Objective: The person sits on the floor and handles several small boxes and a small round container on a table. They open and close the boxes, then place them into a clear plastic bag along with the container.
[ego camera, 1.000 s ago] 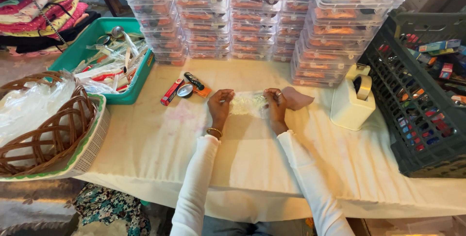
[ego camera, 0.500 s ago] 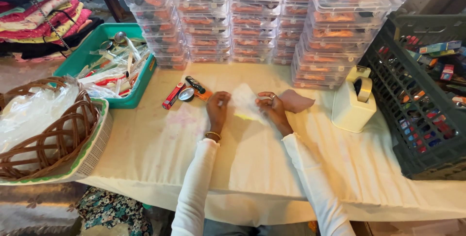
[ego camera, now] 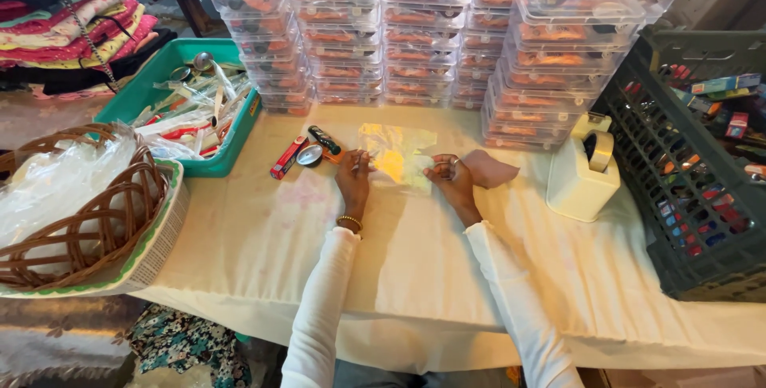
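In the middle of the frame, the left hand and the right hand each pinch one lower side of a clear plastic bag, which lies flat between them on the cream tablecloth, extending upward from the fingers.

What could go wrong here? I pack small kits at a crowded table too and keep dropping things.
1. Both hands, left hand and right hand, hold only the edges of the thin clear plastic bag; it could slip from the grip.
2. The red tube and small black items lie close by the left hand and could get knocked.
3. The stacked clear containers stand just behind the bag; a bump might topple them.
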